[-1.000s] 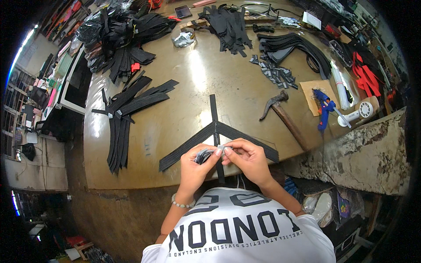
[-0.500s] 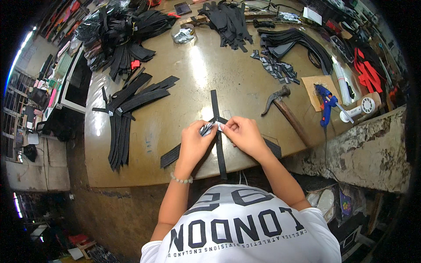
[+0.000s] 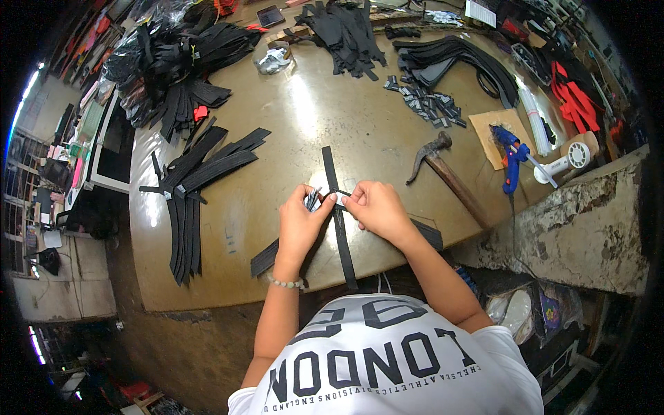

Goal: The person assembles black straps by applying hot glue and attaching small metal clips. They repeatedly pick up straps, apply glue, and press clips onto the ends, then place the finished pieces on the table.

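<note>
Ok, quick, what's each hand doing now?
Left hand: closed, holding a bunch of labels.
Right hand: closed on a white label over the black straps.

1 white glare streak [image 3: 302, 104] lies on the bench [image 3: 290, 162]; a strip of light [image 3: 29, 90] glows at far left; edges bend toward a black fisheye rim.

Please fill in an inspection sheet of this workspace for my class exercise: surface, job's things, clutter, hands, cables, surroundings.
Surface: brown worktable, glossy and scuffed.
Job's things: black straps meeting in front of the person; small pale piece at the crossing.
Clutter: hammer, glue gun, pile of small tags and strap bundle around the work.
Hands: left hand holds several grey tags; right hand pinches the pale piece.
Cables: dark cord runs from the glue gun past the table's edge.
Surroundings: weathered pale wall at right.
</note>
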Demonstrator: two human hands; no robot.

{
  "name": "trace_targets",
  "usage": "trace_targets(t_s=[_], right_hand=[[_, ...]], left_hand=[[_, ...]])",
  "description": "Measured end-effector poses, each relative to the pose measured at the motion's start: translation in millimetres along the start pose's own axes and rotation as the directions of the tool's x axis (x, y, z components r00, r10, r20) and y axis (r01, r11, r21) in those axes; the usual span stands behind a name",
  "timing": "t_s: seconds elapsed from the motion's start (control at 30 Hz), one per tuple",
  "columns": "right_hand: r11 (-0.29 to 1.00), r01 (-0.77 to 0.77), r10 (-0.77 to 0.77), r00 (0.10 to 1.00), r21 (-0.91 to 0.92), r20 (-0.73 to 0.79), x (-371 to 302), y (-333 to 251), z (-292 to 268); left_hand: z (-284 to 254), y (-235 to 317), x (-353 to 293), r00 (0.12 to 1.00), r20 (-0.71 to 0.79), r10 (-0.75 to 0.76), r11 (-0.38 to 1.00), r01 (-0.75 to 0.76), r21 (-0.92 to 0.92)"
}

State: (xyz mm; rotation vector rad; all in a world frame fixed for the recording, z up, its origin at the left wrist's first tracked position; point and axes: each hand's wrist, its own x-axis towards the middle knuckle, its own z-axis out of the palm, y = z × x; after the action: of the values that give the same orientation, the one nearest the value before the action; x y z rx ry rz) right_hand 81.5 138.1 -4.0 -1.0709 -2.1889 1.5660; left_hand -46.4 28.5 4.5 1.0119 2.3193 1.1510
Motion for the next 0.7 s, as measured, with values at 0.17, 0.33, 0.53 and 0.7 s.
trace_targets(t_s=[0.17,0.33,0.53,0.7], right_hand=[[0.998,0.015,-0.014,1.0,-0.062,0.015,1.1,0.5,-0.9],[0.999,-0.011,0.014,0.999,-0.054,0.04,2.8,0.8,-0.6],[1.0,-0.021,0.022,0.999,-0.02,0.035,2.8,0.6,-0.4],[0.999,-0.048,0.048,0.998,0.003,0.046,1.9,-2.0,-1.7]], left_hand=[[-3.1,-1.2,-1.8,1.0,-0.005,0.0,0.995,-0.001,-0.104],[-26.5,-8.9,-22.0,0.996,0.054,0.077,0.995,-0.073,-0.074],[-12.8,-13.6,-23.0,0.938,0.072,0.338,0.941,-0.338,-0.02],[-8.0,-13.6,-13.8,0.959,0.047,0.281,0.96,-0.28,-0.031]])
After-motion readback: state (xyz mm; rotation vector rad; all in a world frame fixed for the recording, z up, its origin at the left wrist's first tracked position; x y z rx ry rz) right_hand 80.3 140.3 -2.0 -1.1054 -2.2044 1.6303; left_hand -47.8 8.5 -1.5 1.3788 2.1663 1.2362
